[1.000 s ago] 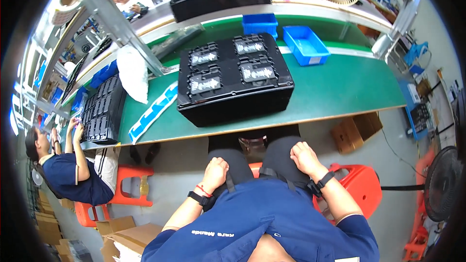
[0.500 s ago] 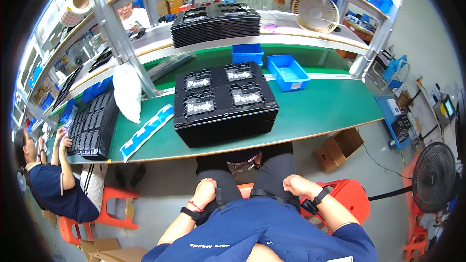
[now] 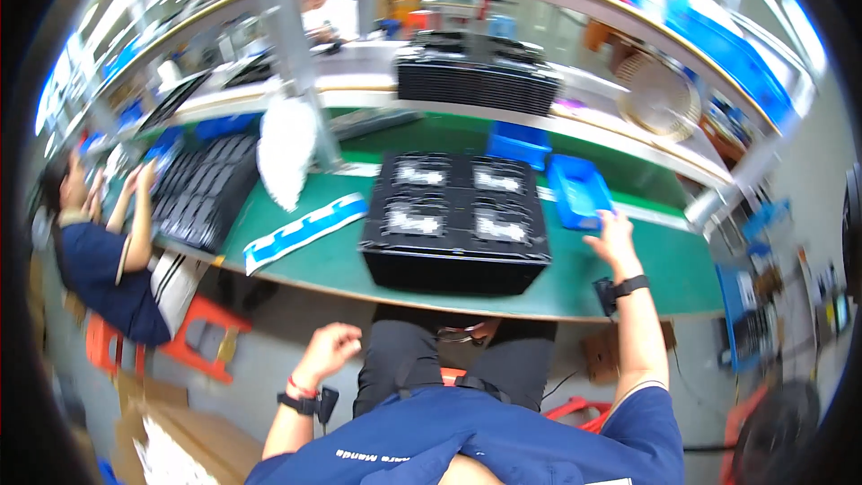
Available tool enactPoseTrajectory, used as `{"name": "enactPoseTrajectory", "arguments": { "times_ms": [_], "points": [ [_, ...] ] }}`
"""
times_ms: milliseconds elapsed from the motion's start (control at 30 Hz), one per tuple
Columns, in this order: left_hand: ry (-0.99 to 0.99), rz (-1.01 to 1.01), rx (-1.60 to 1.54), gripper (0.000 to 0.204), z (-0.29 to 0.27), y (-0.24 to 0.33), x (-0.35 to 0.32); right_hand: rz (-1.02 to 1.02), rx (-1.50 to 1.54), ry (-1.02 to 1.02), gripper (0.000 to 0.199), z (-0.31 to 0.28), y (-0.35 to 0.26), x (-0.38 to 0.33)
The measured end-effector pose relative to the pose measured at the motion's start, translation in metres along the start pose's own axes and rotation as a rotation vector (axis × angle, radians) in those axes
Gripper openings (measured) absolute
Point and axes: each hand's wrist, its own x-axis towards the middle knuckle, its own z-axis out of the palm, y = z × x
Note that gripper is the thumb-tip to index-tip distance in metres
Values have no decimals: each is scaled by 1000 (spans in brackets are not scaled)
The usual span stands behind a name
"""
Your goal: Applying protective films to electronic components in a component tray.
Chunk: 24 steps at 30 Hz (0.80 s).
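My right hand reaches over the green workbench, fingers spread, at the near edge of a small blue bin. Whether the fingertips touch its rim I cannot tell. In front of me sits a stack of black trays; its top one has four-square pockets with silvery-white labelled parts. My left hand hangs in the air short of the bench edge, above my lap, its fingers loosely bent and apart with nothing visible in them. The picture is smeared by motion.
Behind the stack stand another blue bin and a shelf bearing more black trays. A blue-and-white strip and a white bag lie left. A co-worker sits at far left beside black trays.
My right hand has gone from my lap up and forward to the blue bin. My left hand has lifted off my thigh and moved left. The view has turned left.
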Motion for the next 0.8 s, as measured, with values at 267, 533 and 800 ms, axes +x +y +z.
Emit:
{"name": "enactPoseTrajectory", "arguments": {
  "times_ms": [267, 533, 800],
  "points": [
    [436, -85, 512, 50, -82, -13, 55, 206, -57, -281, 52, 53, 5, 72],
    [-53, -104, 671, 83, -139, -56, 147, 176, 128, -120, 76, 52, 8, 91],
    [-319, 84, 838, 85, -139, -29, 178, 185, 302, -220, 60, 4, 10, 41]
  ]
}}
